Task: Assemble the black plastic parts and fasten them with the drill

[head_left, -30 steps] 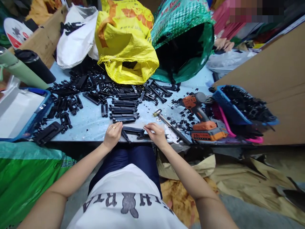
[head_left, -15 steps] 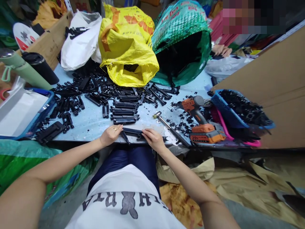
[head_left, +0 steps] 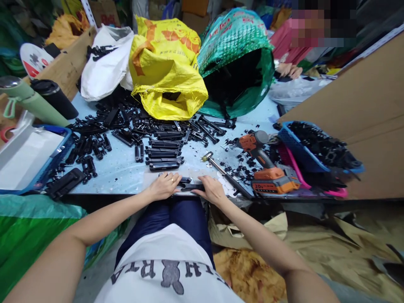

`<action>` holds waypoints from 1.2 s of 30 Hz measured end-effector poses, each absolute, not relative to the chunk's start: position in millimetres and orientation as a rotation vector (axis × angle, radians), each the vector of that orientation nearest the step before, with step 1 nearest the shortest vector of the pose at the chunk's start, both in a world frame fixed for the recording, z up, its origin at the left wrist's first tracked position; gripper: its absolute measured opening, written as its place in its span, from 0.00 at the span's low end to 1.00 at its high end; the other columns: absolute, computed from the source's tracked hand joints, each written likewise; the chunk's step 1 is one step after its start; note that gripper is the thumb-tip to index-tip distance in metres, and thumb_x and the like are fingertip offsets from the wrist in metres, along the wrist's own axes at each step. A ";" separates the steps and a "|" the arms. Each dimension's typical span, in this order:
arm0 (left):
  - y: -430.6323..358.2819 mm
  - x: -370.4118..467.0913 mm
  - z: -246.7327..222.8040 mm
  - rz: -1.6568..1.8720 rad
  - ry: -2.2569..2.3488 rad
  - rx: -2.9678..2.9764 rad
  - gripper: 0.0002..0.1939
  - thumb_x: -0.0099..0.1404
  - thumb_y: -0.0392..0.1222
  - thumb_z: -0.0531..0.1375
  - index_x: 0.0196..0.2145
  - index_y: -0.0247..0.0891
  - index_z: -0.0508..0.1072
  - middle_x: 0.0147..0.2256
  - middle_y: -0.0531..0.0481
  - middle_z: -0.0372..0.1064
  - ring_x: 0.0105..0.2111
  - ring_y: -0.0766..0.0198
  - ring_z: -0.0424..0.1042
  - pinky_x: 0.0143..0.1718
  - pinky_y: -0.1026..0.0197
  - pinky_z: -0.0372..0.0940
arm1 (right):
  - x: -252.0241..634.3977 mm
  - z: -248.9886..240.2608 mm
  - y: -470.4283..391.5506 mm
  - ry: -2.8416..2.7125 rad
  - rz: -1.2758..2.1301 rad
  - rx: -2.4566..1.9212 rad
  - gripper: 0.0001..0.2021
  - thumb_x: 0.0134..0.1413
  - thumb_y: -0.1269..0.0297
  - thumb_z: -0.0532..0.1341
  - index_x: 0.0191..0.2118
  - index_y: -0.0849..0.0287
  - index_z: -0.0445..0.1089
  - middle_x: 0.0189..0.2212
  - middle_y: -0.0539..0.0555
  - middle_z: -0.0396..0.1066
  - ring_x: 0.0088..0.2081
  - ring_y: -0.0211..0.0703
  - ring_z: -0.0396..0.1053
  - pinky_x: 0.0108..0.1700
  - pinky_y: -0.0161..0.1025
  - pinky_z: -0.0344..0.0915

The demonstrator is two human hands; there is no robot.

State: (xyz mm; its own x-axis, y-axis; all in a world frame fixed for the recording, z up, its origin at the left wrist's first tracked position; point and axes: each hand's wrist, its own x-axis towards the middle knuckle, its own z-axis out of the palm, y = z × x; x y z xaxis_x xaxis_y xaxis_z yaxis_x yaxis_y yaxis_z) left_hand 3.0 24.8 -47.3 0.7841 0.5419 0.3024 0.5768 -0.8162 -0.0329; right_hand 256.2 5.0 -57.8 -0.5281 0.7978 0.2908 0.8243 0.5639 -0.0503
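At the table's front edge, my left hand (head_left: 164,186) lies over black parts, its fingers bent together around something mostly hidden beneath them. My right hand (head_left: 212,189) pinches the right end of a dark bar-shaped part (head_left: 191,186) between thumb and fingers. Another short black piece (head_left: 184,179) shows just behind that part, near my left fingertips. Behind my hands a row of long black parts (head_left: 164,165) lies stacked side by side. A hammer (head_left: 225,173) rests to the right of my right hand, beside an orange and black power drill (head_left: 263,162).
Yellow (head_left: 167,67), green (head_left: 236,67) and white (head_left: 105,63) sacks stand behind heaps of black parts. A blue basket (head_left: 318,145) of parts is at right, another (head_left: 65,147) at left. Bottles stand back left. Another person's hands (head_left: 288,70) are at the back right.
Both hands have shifted right. The long bar held between them has been lowered or moved; my left hand now covers parts at the edge, and the view has tilted slightly.
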 end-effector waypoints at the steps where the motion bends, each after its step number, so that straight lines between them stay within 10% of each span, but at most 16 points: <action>1: 28.6 9.8 -45.2 -0.381 -0.946 -2.861 0.23 0.67 0.51 0.49 0.47 0.27 0.68 0.41 0.36 0.70 0.41 0.53 0.69 0.39 0.54 0.62 | 259.0 -53.3 6.8 -2.503 -0.209 -1.377 0.27 0.54 0.41 0.53 0.32 0.65 0.71 0.27 0.59 0.69 0.30 0.43 0.66 0.31 0.36 0.57; 6: 18.2 11.0 -15.5 -0.657 -1.101 -2.924 0.29 0.68 0.55 0.41 0.23 0.34 0.68 0.21 0.45 0.66 0.24 0.62 0.66 0.25 0.61 0.57 | 259.5 -2.1 -1.6 -2.512 -0.038 -1.059 0.29 0.58 0.40 0.46 0.19 0.61 0.62 0.16 0.52 0.60 0.20 0.35 0.57 0.25 0.35 0.47; 12: -56.6 6.1 48.2 -1.654 -0.750 -3.278 0.29 0.70 0.51 0.34 0.22 0.37 0.63 0.17 0.51 0.60 0.18 0.68 0.58 0.22 0.63 0.53 | 213.4 45.2 -49.6 -2.143 0.985 -0.305 0.25 0.62 0.47 0.43 0.21 0.57 0.58 0.14 0.48 0.56 0.17 0.35 0.56 0.22 0.35 0.50; 16: -75.2 31.1 50.6 -2.234 -0.846 -2.884 0.28 0.70 0.54 0.36 0.30 0.37 0.68 0.23 0.49 0.65 0.24 0.66 0.65 0.26 0.63 0.60 | 153.4 17.9 -64.7 -1.519 0.988 -0.574 0.22 0.59 0.42 0.39 0.30 0.54 0.57 0.24 0.52 0.61 0.25 0.41 0.64 0.28 0.39 0.62; 21: -44.6 30.4 1.0 -1.646 -0.905 -2.642 0.39 0.64 0.64 0.33 0.53 0.33 0.65 0.35 0.41 0.71 0.38 0.58 0.71 0.37 0.57 0.67 | 154.0 -12.7 -16.1 -1.434 0.551 -1.049 0.21 0.59 0.45 0.41 0.50 0.51 0.53 0.52 0.60 0.57 0.54 0.50 0.59 0.53 0.54 0.58; 29: 43.7 12.3 -39.2 -0.651 -1.525 -2.665 0.33 0.63 0.59 0.50 0.59 0.34 0.59 0.58 0.36 0.56 0.61 0.49 0.49 0.61 0.46 0.47 | 381.4 27.9 45.7 -1.491 -0.340 -1.995 0.32 0.50 0.48 0.57 0.55 0.68 0.57 0.55 0.71 0.56 0.58 0.60 0.51 0.57 0.57 0.49; 36: 156.9 64.9 -20.8 -0.596 -2.369 -2.466 0.40 0.64 0.64 0.37 0.63 0.29 0.49 0.64 0.37 0.40 0.65 0.49 0.33 0.62 0.43 0.38 | 430.1 48.8 107.0 -1.401 0.876 -2.328 0.16 0.48 0.53 0.62 0.35 0.62 0.67 0.28 0.57 0.70 0.31 0.44 0.68 0.37 0.41 0.65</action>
